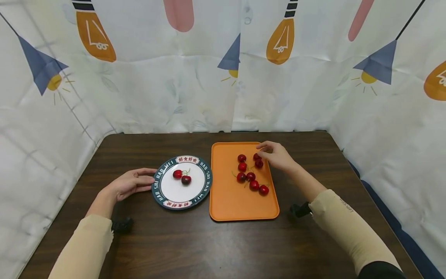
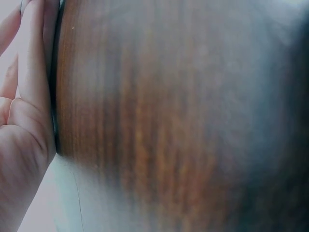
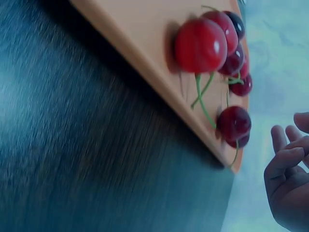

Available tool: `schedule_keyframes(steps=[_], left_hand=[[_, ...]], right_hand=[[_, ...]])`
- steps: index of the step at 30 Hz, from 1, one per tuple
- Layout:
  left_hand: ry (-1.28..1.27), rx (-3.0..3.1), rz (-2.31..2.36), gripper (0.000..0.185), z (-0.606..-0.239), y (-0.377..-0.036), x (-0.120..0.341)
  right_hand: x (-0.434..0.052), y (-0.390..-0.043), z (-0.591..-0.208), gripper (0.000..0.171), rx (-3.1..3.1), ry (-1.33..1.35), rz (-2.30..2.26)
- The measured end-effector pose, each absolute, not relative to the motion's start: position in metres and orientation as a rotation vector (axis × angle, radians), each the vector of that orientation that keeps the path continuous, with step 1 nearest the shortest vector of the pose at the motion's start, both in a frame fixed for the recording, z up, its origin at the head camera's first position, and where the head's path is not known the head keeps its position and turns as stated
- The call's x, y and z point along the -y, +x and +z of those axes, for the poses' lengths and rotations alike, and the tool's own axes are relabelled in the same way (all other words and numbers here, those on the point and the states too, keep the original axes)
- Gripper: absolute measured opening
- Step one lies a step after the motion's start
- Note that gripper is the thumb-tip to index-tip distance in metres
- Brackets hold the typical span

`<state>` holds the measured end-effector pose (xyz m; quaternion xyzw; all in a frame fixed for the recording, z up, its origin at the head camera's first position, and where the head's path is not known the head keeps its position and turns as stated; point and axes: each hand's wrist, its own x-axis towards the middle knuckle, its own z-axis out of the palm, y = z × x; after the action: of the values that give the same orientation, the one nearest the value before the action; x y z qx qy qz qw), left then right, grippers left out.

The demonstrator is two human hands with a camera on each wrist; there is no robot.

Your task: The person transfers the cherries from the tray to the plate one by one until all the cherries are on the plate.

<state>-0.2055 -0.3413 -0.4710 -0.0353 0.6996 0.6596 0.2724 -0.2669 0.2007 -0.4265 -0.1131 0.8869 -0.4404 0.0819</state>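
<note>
A white plate (image 1: 178, 188) with a dark green lettered rim carries two red cherries (image 1: 186, 179). At its left edge, my left hand (image 1: 131, 183) touches the rim with fairly straight fingers. To the right of the plate lies an orange tray (image 1: 226, 201) with several cherries (image 1: 254, 185), some with green stems. Over the tray's upper right edge hovers my right hand (image 1: 275, 154), its fingertips close to a dark red cherry (image 1: 259, 163). In the right wrist view the fingers of the right hand (image 3: 289, 179) are loosely bent with nothing between them, apart from the cherries (image 3: 200, 46).
Plate and tray stand side by side on a dark wood-grain table (image 1: 174, 248). A white curtain (image 1: 150, 89) printed with lamps and bulbs hangs behind the table and along both sides. Black straps (image 1: 300, 210) sit at the wrists.
</note>
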Motion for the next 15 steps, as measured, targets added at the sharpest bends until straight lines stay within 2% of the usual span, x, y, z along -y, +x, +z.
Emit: schedule_keyframes(steps=[15], left_hand=[[-0.11, -1.873, 1.788, 0.073, -0.466, -0.204, 0.34]], right_hand=[[-0.224, -0.267, -0.435, 0.033, -2.668, -0.283, -1.258]])
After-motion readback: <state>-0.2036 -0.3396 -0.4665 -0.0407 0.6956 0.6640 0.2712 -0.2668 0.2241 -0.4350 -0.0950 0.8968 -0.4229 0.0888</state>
